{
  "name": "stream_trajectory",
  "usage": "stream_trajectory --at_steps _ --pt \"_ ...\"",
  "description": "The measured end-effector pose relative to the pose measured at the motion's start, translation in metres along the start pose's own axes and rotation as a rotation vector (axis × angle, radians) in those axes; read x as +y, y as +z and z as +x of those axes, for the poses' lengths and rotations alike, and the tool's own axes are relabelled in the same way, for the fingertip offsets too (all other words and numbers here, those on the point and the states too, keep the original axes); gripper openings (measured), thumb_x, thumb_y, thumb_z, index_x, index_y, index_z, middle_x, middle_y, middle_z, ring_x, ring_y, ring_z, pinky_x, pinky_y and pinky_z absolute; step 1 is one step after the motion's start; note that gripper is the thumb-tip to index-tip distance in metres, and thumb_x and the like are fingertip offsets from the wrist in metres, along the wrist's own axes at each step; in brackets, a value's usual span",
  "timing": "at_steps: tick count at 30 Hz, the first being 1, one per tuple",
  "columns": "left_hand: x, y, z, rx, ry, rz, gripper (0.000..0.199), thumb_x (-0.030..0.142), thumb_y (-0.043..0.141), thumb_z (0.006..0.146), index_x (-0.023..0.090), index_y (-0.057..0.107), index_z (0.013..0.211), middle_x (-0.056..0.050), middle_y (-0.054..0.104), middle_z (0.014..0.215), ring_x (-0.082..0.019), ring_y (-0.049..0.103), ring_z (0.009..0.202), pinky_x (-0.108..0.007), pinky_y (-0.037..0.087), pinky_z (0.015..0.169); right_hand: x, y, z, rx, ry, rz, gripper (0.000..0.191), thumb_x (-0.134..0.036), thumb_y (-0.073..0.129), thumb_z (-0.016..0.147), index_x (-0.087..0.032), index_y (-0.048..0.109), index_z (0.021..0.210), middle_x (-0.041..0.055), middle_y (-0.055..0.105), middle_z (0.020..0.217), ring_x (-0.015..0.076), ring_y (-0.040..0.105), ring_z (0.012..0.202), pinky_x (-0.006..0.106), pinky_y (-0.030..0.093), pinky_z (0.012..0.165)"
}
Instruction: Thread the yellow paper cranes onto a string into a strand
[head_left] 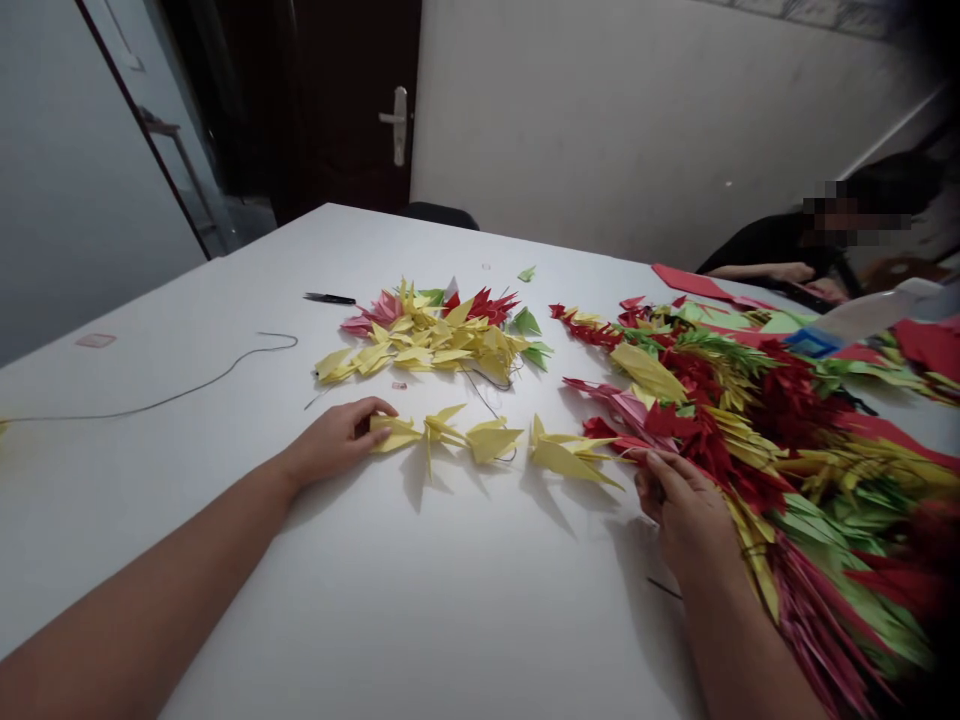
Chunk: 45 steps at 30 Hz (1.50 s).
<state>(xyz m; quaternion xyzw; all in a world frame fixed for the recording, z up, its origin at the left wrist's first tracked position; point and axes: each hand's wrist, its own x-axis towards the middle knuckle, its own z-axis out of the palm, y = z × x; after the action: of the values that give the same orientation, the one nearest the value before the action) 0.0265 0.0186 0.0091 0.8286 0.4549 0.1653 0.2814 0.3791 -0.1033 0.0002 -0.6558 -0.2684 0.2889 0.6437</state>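
A string of yellow folded paper cranes (491, 440) stretches between my hands, low over the white table, casting shadows on it. At its left end, my left hand (341, 440) pinches a yellow paper crane (397, 434) between thumb and fingers. My right hand (686, 505) is closed in a pinch at the string's right end, beside the rightmost yellow crane (574, 455). The exact bit between those fingertips is partly hidden. Just beyond the string lies a pile of mostly yellow cranes (427, 345), with some red, pink and green ones.
Heaped strings of red, green, yellow and pink cranes (720, 390) cover the right side of the table (450, 620). Dark-handled snips (330, 298) and a grey thread (202, 385) lie at left. A person (780, 250) sits at the far right, near a clear plastic bag (870, 310).
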Motion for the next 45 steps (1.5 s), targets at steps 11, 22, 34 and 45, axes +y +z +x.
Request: stream_trajectory --at_steps 11,22,34,45 --pt "0.032 0.01 0.01 0.201 0.176 0.297 0.043 0.028 0.034 0.083 0.014 0.046 0.122 -0.012 0.05 0.126 -0.025 0.039 0.121 -0.043 0.03 0.104 -0.004 0.003 -0.007 -0.073 -0.033 -0.055 0.038 -0.049 0.07 0.058 -0.016 0.061 0.076 -0.0046 0.045 0.046 0.0055 0.034 0.04 0.018 0.019 0.038" --pt "0.035 0.012 0.013 -0.1 0.226 0.265 0.035 0.038 0.045 0.08 0.016 0.054 0.105 -0.011 0.057 0.111 -0.026 0.05 0.108 -0.039 0.04 0.094 -0.007 0.002 -0.008 -0.126 -0.029 -0.077 0.038 -0.049 0.069 0.058 -0.016 0.061 0.075 -0.0047 0.045 0.046 0.0052 0.034 0.042 0.017 0.022 0.039" --pt "0.014 0.006 0.018 -0.151 0.219 0.257 0.054 0.036 0.061 0.067 0.019 0.045 0.116 -0.01 0.049 0.12 -0.029 0.041 0.118 -0.041 0.034 0.099 0.0 0.002 -0.001 0.002 0.009 0.007 0.036 -0.046 0.068 0.055 -0.016 0.058 0.072 -0.0049 0.044 0.046 0.0055 0.033 0.042 0.017 0.019 0.038" --pt "0.015 0.012 0.024 0.008 0.302 0.292 0.041 0.052 0.032 0.087 0.018 0.05 0.072 -0.005 0.056 0.076 -0.02 0.052 0.077 -0.03 0.041 0.07 0.005 0.018 -0.013 -0.134 -0.976 -0.877 0.042 -0.041 0.051 0.081 -0.019 0.051 0.117 0.0132 0.051 0.124 0.0288 0.042 0.121 0.049 0.031 0.101"
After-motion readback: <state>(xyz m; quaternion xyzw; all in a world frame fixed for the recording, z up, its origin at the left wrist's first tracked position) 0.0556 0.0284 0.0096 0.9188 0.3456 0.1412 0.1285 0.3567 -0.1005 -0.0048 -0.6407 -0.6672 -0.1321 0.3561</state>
